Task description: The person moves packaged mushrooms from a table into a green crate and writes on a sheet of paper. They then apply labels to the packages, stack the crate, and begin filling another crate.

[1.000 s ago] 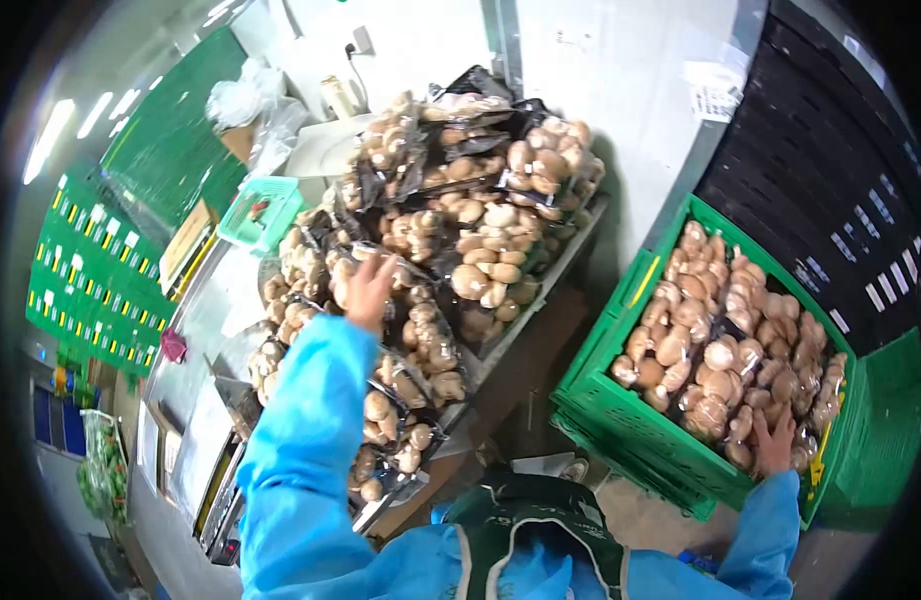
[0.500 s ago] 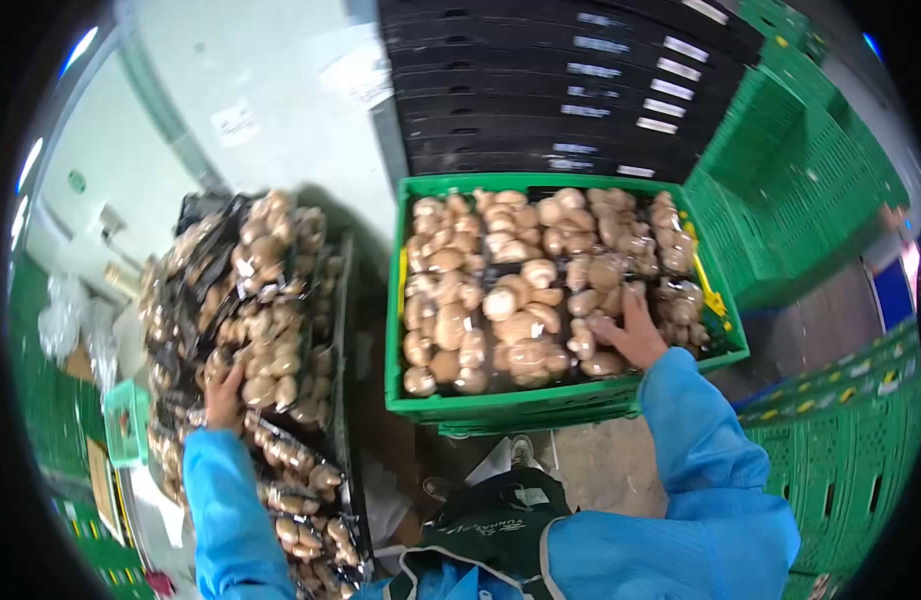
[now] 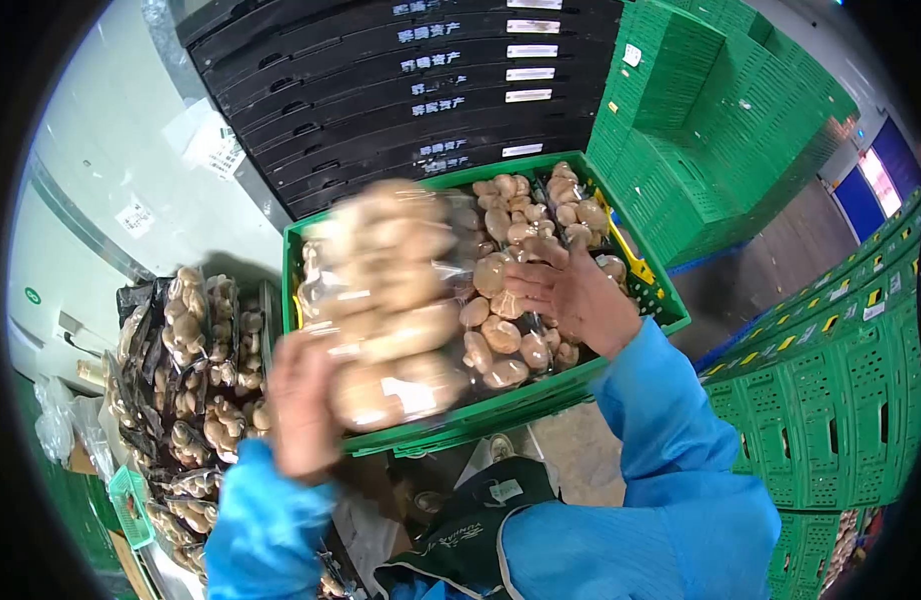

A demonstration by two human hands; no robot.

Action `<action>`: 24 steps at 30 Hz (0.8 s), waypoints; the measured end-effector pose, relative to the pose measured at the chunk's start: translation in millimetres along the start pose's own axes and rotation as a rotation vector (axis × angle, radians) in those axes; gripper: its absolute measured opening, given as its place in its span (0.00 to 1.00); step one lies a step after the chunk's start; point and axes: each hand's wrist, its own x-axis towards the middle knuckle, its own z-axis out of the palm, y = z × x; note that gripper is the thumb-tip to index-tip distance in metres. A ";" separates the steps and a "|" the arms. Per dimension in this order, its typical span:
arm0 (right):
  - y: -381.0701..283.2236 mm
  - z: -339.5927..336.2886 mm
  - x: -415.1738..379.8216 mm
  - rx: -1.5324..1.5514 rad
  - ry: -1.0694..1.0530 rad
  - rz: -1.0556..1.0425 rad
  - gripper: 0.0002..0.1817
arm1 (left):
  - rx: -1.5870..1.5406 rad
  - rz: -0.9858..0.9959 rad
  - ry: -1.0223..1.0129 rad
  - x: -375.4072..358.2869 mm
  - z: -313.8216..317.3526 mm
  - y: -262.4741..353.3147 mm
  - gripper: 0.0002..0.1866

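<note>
A: What changed?
B: My left hand (image 3: 303, 405) has come off the tabletop heap w/ a blurred mushroom pack (image 3: 386, 300), grip closed on it, above the green crate (image 3: 636, 255). Right hand (image 3: 571, 290): fingers spread, empty.
A: Containers?
B: Crate's full of wrapped mushroom packs; more packs (image 3: 196, 380) heaped left.

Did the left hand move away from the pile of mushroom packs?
Yes. The left hand has come off the pile of packs and swung right, toward the green crate, carrying a blurred pack of mushrooms in front of it.
</note>
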 end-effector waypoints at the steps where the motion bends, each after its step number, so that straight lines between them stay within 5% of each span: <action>1: -9.4 5.4 -4.7 0.262 -0.063 -0.072 0.29 | -0.560 -0.475 -0.055 7.2 47.4 30.5 0.11; 2: -20.3 8.4 -10.9 0.523 -0.128 -0.144 0.26 | -0.583 -0.439 -0.213 3.7 84.7 23.9 0.11; 4: -34.6 -15.5 -18.0 0.366 -0.009 -0.248 0.25 | -0.400 -0.185 -0.473 -1.8 142.6 -2.3 0.19; 6: -20.4 -75.1 -7.4 0.352 0.024 -0.131 0.25 | 0.395 0.387 -0.428 14.8 148.8 7.0 0.28; 7: -9.0 -96.2 0.3 0.351 0.015 -0.123 0.25 | 0.540 0.494 -0.433 25.3 150.4 -4.4 0.36; 10: 29.5 -128.8 22.3 0.258 0.173 0.019 0.27 | 0.533 0.383 -0.544 32.8 150.0 -49.2 0.38; 14: 44.6 -110.3 36.9 0.111 0.130 0.098 0.25 | 0.726 0.407 -0.596 35.9 140.8 -41.8 0.38; 19: 30.9 -112.4 37.1 -0.217 0.120 -0.243 0.22 | 0.647 0.378 -0.678 39.7 138.5 -46.7 0.41; 20: 27.9 -107.3 36.7 -0.173 0.098 -0.266 0.22 | 0.622 0.387 -0.671 39.6 137.1 -46.4 0.41; 23: 54.1 -114.5 49.5 -0.695 0.133 -0.291 0.24 | 0.598 0.369 -0.691 38.1 136.3 -46.2 0.41; 24: 67.2 -119.6 52.0 -0.619 0.118 -0.174 0.27 | 0.537 0.371 -0.670 37.6 134.4 -52.0 0.40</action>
